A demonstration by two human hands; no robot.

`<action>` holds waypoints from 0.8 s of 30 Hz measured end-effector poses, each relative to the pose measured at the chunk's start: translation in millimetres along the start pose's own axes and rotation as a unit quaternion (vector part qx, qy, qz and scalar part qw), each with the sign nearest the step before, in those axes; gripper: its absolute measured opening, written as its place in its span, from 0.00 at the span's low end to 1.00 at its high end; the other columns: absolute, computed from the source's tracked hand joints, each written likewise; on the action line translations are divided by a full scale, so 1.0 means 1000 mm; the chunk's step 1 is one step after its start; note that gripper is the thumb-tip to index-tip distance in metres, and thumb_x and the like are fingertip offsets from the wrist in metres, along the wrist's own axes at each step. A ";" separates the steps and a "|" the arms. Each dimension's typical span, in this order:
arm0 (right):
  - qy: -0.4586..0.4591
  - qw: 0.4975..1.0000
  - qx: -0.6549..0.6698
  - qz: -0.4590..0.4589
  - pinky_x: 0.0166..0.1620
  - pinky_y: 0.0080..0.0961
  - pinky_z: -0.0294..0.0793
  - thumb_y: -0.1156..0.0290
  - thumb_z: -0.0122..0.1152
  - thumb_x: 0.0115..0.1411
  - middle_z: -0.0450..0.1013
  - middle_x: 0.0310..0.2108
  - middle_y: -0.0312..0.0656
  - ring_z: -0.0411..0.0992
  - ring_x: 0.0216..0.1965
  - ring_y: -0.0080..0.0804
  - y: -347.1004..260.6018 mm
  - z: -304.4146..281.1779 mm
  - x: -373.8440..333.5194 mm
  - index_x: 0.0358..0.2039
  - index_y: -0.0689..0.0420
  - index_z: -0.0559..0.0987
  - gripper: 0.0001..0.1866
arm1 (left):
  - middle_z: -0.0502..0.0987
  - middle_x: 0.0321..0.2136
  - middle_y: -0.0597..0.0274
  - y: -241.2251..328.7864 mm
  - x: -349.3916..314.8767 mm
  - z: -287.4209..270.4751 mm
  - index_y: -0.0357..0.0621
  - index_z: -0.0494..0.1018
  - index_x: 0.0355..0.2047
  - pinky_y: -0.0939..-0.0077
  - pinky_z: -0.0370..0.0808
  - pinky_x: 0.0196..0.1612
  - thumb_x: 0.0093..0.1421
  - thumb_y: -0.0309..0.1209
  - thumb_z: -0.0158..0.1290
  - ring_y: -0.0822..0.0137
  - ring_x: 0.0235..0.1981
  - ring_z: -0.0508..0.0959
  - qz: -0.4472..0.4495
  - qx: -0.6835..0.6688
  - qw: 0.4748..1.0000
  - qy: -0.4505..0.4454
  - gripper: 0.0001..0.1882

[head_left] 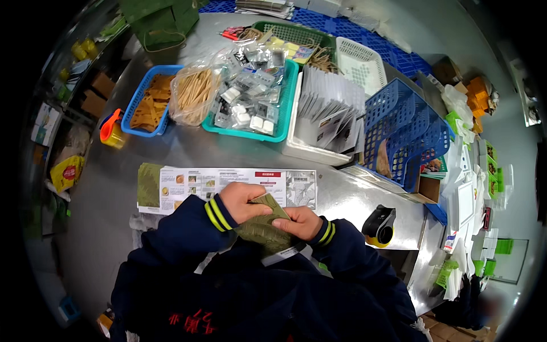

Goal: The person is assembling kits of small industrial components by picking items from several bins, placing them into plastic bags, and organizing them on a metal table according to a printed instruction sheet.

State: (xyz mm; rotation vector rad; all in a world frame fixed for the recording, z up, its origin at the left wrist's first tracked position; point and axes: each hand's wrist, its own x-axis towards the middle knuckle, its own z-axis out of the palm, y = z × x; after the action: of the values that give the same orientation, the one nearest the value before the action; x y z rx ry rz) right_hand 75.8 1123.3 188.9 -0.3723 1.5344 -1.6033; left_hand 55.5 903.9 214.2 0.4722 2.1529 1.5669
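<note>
Both of my hands are in front of my body at the table's near edge. My left hand [244,203] pinches the upper left of a folded green patterned leaflet [263,232]. From the other side my right hand [302,223] grips the same leaflet, thumb on top. Its lower end tilts down toward me and shows a pale edge. Beyond my hands an unfolded printed leaflet strip [296,189] lies flat across the metal table, with a green patterned panel at its left end. My left wrist and hand cover part of the strip.
On the metal table [188,149] stand a blue basket [162,69] of brown pieces, a bag of wooden sticks [195,94], a teal basket [292,85] of small packets, a white box [310,153] of upright sleeves and a blue rack [407,128]. A tape dispenser [378,224] sits at right.
</note>
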 end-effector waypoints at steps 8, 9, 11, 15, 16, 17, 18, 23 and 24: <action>0.248 0.917 0.291 -0.117 0.27 0.14 0.65 0.70 0.54 0.56 0.71 0.24 0.35 0.67 0.24 0.19 0.036 -0.004 -0.019 0.36 0.65 0.73 0.11 | 0.75 0.27 0.65 -0.019 0.010 -0.005 0.33 0.70 0.35 0.85 0.69 0.31 0.53 0.25 0.52 0.80 0.27 0.71 -0.012 -0.273 0.953 0.129 0.10; 0.263 0.926 0.246 -0.118 0.27 0.15 0.66 0.70 0.54 0.56 0.72 0.25 0.36 0.68 0.25 0.20 0.033 -0.002 -0.017 0.36 0.65 0.72 0.12 | 0.75 0.28 0.66 -0.021 0.016 -0.003 0.34 0.69 0.37 0.85 0.69 0.31 0.54 0.26 0.52 0.80 0.28 0.71 0.007 -0.315 0.936 0.158 0.11; 0.292 0.937 0.154 -0.115 0.28 0.17 0.69 0.69 0.54 0.56 0.72 0.25 0.38 0.70 0.25 0.22 0.019 0.007 -0.015 0.36 0.67 0.71 0.13 | 0.74 0.31 0.66 -0.042 0.029 0.006 0.33 0.69 0.38 0.85 0.69 0.33 0.56 0.28 0.51 0.80 0.30 0.71 0.027 -0.329 0.920 0.209 0.12; 0.405 0.905 -0.121 -0.044 0.18 0.20 0.66 0.65 0.54 0.53 0.68 0.12 0.39 0.69 0.15 0.23 -0.045 -0.051 0.007 0.25 0.66 0.71 0.14 | 0.71 0.36 0.66 -0.057 0.042 0.017 0.41 0.65 0.43 0.83 0.70 0.36 0.58 0.32 0.48 0.76 0.34 0.72 -0.078 -0.350 0.877 0.322 0.14; 0.441 0.887 -0.058 -0.120 0.16 0.21 0.65 0.66 0.53 0.53 0.67 0.12 0.39 0.68 0.13 0.24 -0.040 -0.076 0.020 0.22 0.66 0.70 0.14 | 0.69 0.36 0.67 -0.062 0.044 0.020 0.44 0.63 0.45 0.81 0.71 0.35 0.58 0.34 0.48 0.73 0.35 0.72 -0.078 -0.344 0.879 0.320 0.15; 0.452 0.875 -0.069 -0.162 0.15 0.22 0.64 0.68 0.52 0.52 0.67 0.13 0.40 0.68 0.12 0.27 -0.036 -0.103 0.029 0.21 0.66 0.68 0.13 | 0.69 0.37 0.66 -0.066 0.046 0.026 0.45 0.63 0.45 0.79 0.71 0.35 0.58 0.33 0.48 0.72 0.36 0.72 -0.088 -0.343 0.881 0.315 0.15; 0.483 0.868 -0.077 -0.088 0.15 0.25 0.65 0.70 0.52 0.51 0.68 0.13 0.42 0.67 0.11 0.29 -0.043 -0.118 0.040 0.20 0.66 0.68 0.12 | 0.70 0.38 0.65 -0.072 0.044 0.031 0.46 0.62 0.46 0.77 0.71 0.36 0.58 0.33 0.47 0.71 0.37 0.73 -0.102 -0.341 0.880 0.314 0.16; 0.554 0.825 -0.106 -0.002 0.12 0.23 0.61 0.70 0.55 0.46 0.65 0.10 0.40 0.64 0.08 0.27 -0.025 -0.189 0.040 0.17 0.67 0.71 0.11 | 0.68 0.39 0.66 -0.080 0.043 0.046 0.47 0.62 0.45 0.75 0.71 0.35 0.58 0.32 0.48 0.70 0.36 0.73 -0.110 -0.355 0.879 0.300 0.15; 0.545 0.832 -0.104 -0.014 0.17 0.29 0.68 0.70 0.54 0.44 0.68 0.10 0.49 0.70 0.11 0.35 -0.044 -0.182 0.030 0.16 0.71 0.71 0.14 | 0.67 0.39 0.66 -0.083 0.039 0.044 0.48 0.62 0.45 0.76 0.71 0.35 0.58 0.31 0.47 0.70 0.36 0.73 -0.117 -0.351 0.878 0.304 0.14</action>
State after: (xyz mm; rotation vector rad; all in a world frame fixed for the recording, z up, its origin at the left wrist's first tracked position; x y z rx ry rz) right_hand -89.3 1216.5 183.2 0.5440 2.5504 -1.7552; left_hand 43.7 934.2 117.9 -0.5646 1.7045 2.3795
